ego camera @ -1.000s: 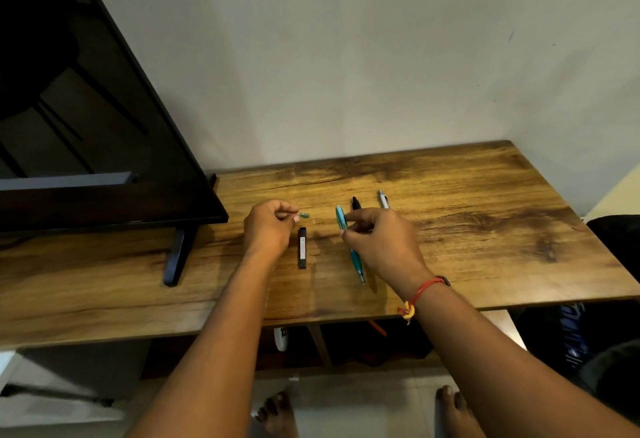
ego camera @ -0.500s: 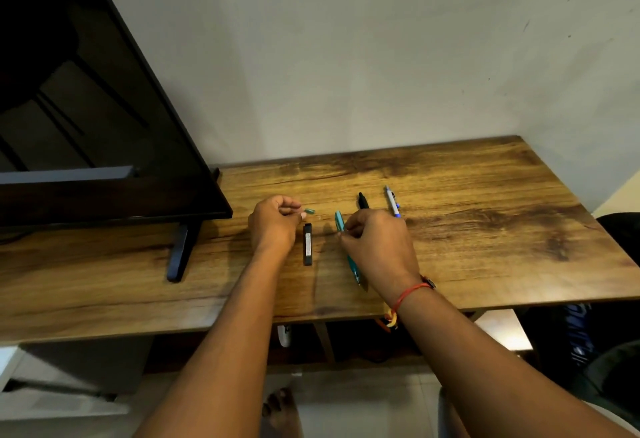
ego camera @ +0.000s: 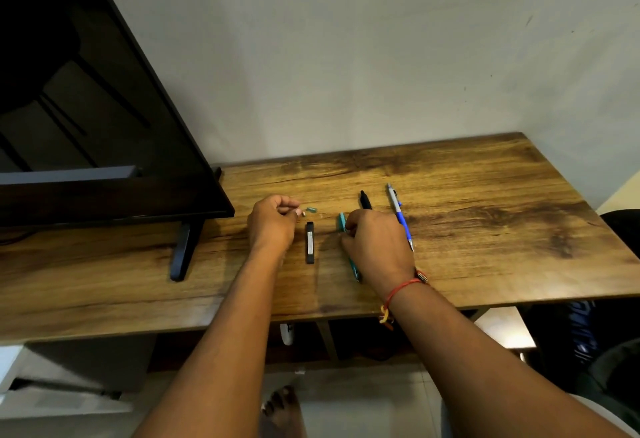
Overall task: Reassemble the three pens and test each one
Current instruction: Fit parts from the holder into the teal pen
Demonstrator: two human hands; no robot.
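Teal pen [ego camera: 341,221] right of the black bar [ego camera: 310,241]: my right fingers [ego camera: 349,227] grip it for reassembly; left fingers [ego camera: 289,203] curl, contents unclear.

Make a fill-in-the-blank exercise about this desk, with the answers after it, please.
The black pen lies ____ the teal pen and the blue pen.
The right hand grips the teal pen; the thread on its wrist is ____.
On the desk, the TV stands at the ____ side.
Answers: between, red, left.

Wooden table [ego camera: 485,195] with teal pen [ego camera: 341,221], black pen [ego camera: 364,200], blue pen [ego camera: 398,215], black stick [ego camera: 309,242], monitor foot [ego camera: 181,250].
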